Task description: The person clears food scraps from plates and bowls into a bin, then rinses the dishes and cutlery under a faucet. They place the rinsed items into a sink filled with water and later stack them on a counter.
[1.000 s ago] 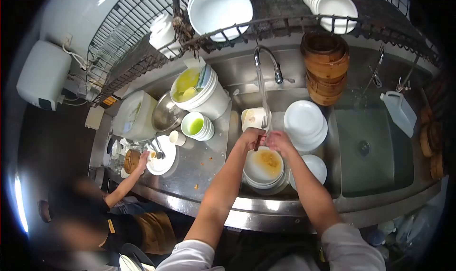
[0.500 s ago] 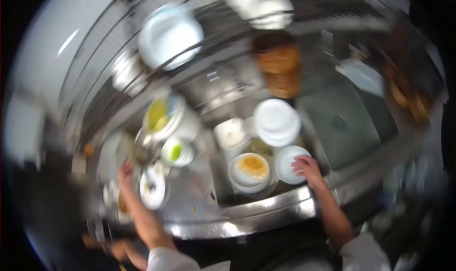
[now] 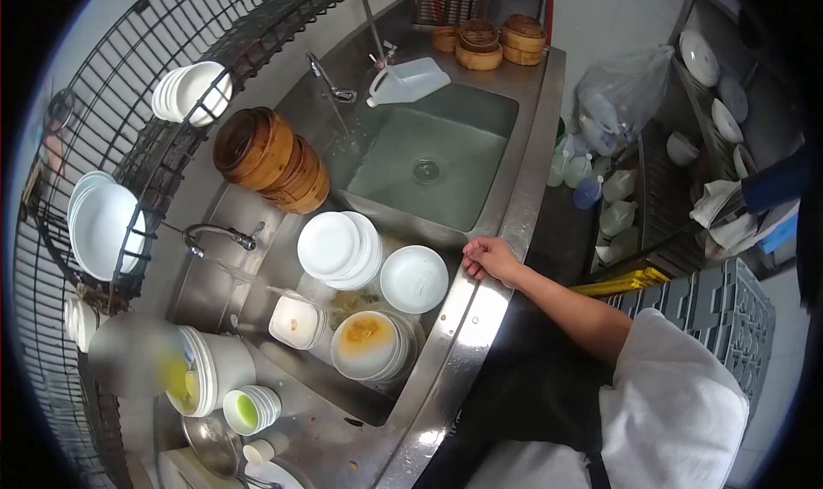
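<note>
My right hand hangs at the sink's front rim with its fingers curled in and nothing visible in them. Just left of it, in the near basin, lies a white dish. Beside that dish are stacked white plates and a bowl stack whose top bowl has orange-brown residue. A squarish white bowl with food scraps sits further left, near water running from the faucet. My left hand is out of view.
Bamboo steamers stand between the basins; the far basin holds water, with a plastic jug on its edge. A white bucket and green-tinted bowls stand at lower left. A wire rack with bowls hangs above.
The view has swung right, bringing in the far counter and shelves. My right hand has moved from the white dish to the rim, its fingers now curled. My left hand has left the view.
</note>
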`<state>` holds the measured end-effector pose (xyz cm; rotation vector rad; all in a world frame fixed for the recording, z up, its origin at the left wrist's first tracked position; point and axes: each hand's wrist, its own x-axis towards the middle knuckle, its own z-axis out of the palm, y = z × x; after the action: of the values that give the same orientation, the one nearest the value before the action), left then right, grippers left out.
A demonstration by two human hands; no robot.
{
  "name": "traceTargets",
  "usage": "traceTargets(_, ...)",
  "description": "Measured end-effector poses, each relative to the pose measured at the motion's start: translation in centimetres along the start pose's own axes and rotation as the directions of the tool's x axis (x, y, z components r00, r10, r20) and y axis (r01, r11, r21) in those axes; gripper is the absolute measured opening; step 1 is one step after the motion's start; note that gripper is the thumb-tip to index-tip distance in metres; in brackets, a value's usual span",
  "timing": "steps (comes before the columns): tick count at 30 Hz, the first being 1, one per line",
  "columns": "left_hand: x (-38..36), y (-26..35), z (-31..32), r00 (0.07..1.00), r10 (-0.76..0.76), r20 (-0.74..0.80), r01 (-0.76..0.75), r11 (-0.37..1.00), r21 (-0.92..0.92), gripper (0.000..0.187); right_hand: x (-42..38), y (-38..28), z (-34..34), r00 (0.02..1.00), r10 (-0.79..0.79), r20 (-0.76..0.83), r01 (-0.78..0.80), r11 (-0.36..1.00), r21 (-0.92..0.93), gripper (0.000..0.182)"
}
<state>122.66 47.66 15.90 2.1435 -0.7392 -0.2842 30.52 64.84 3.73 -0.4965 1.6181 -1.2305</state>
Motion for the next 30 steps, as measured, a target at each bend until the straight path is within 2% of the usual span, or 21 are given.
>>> traceTargets(3, -0.5, 0.5, -5.2, 0.995, -0.049, -0.082, -0.002, 0.850, -0.527, 0.033, 0.2, 0.0, 0.3, 1.000, 0.018, 0.020, -0.017, 1.000, -0.025, 0.013)
traceTargets(5, -3.1, 1.8, -7.2, 0.999, 0.017, -0.041, -0.042, 0.673, -0.738, 0.033, 0.6, -0.3, 0.5, 0.997, 0.049, 0.066, -0.050, 0.999, 0.010, 0.013)
traceTargets(7, -12.5, 6.5, -3.4, 0.973, 0.225, 0.046, -0.097, 0.584, -0.806, 0.035, 0.6, -0.6, 0.1, 0.992, 0.075, 0.104, -0.079, 0.996, 0.036, 0.014)
traceTargets(8, -13.9, 6.8, 0.3, 0.933, 0.323, 0.158, -0.061, 0.575, -0.816, 0.033, 0.6, -1.0, 0.0, 0.990, 0.079, 0.120, -0.086, 0.995, 0.048, 0.014)
traceTargets(9, -20.2, 10.7, 4.2, 0.809, 0.440, 0.391, 0.079, 0.577, -0.813, 0.031, 0.6, -1.4, -0.4, 0.987, 0.085, 0.133, -0.093, 0.994, 0.058, 0.014)
traceTargets(10, -23.4, 12.2, 8.8, 0.695, 0.445, 0.565, 0.186, 0.648, -0.739, 0.031, 0.5, -1.8, -0.7, 0.986, 0.066, 0.153, -0.080, 0.993, 0.090, 0.015)
traceTargets(11, -27.6, 13.5, 15.3, 0.789, 0.317, 0.527, 0.128, 0.753, -0.645, 0.030, 0.9, -1.7, -1.1, 0.982, 0.033, 0.186, -0.052, 0.994, 0.100, 0.015)
traceTargets(12, -32.8, 17.1, 20.1, 0.543, 0.342, 0.767, 0.357, 0.732, -0.580, 0.030, 1.3, -1.5, -2.0, 0.978, -0.004, 0.207, -0.020, 0.993, 0.116, 0.016)
traceTargets(13, -37.7, 21.0, 24.7, 0.367, 0.316, 0.875, 0.320, 0.841, -0.437, 0.028, 1.7, -1.6, -3.0, 0.974, -0.042, 0.222, 0.012, 0.991, 0.133, 0.016)
traceTargets(15, -43.7, 26.1, 33.7, 0.363, 0.165, 0.917, 0.426, 0.846, -0.321, 0.023, 2.2, -2.6, -5.2, 0.970, -0.079, 0.228, 0.056, 0.993, 0.107, 0.017)
traceTargets(17, -39.4, 25.4, 46.8, 0.317, 0.154, 0.936, 0.600, 0.732, -0.324, 0.031, 2.7, -3.7, -8.2, 0.974, -0.111, 0.197, 0.096, 0.992, 0.087, 0.017)
traceTargets(19, -30.9, 24.9, 54.9, -0.071, 0.281, 0.957, 0.814, 0.571, -0.107, 0.035, 3.1, -4.7, -12.5, 0.967, -0.196, 0.161, 0.189, 0.980, 0.058, 0.016)
traceTargets(20, -31.7, 26.6, 55.3, 0.388, 0.220, 0.895, 0.729, 0.520, -0.445, 0.044, 3.2, -5.0, -15.1, 0.963, -0.232, 0.137, 0.229, 0.973, 0.034, 0.016)
traceTargets(21, -31.0, 29.6, 55.6, 0.394, -0.016, 0.919, 0.914, 0.116, -0.390, 0.035, 3.5, -5.4, -18.0, 0.958, -0.260, 0.120, 0.262, 0.965, -0.001, 0.015)
traceTargets(22, -26.5, 29.2, 56.4, 0.234, 0.104, 0.967, 0.972, -0.031, -0.232, 0.020, 3.8, -5.5, -20.9, 0.960, -0.272, 0.059, 0.273, 0.962, -0.009, 0.015)
traceTargets(23, -23.3, 28.5, 56.4, 0.199, 0.132, 0.971, 0.948, -0.277, -0.157, 0.012, 4.0, -5.8, -23.6, 0.971, -0.239, -0.024, 0.239, 0.971, 0.006, 0.015)
traceTargets(24, -22.0, 27.0, 55.2, 0.181, 0.413, 0.893, 0.981, -0.137, -0.135, 0.015, 3.9, -5.8, -25.9, 0.975, -0.194, -0.111, 0.199, 0.979, 0.035, 0.014)
traceTargets(25, -22.9, 26.9, 53.1, 0.256, 0.458, 0.851, 0.955, -0.259, -0.148, 0.014, 4.3, -6.0, -28.1, 0.966, -0.161, -0.201, 0.178, 0.982, 0.065, 0.014)
traceTargets(26, -24.7, 29.1, 50.0, 0.376, 0.187, 0.908, 0.837, -0.489, -0.246, 0.013, 4.8, -6.0, -30.1, 0.959, -0.156, -0.235, 0.177, 0.982, 0.070, 0.014)
traceTargets(27, -26.4, 30.5, 47.9, 0.410, -0.122, 0.904, 0.653, -0.652, -0.384, 0.012, 5.2, -5.5, -31.9, 0.953, -0.148, -0.265, 0.171, 0.983, 0.068, 0.013)
traceTargets(30, -27.9, 26.7, 49.9, 0.644, -0.065, 0.762, 0.765, 0.063, -0.641, 0.014, 7.1, -5.6, -34.1, 0.941, -0.124, -0.315, 0.160, 0.983, 0.090, 0.013)
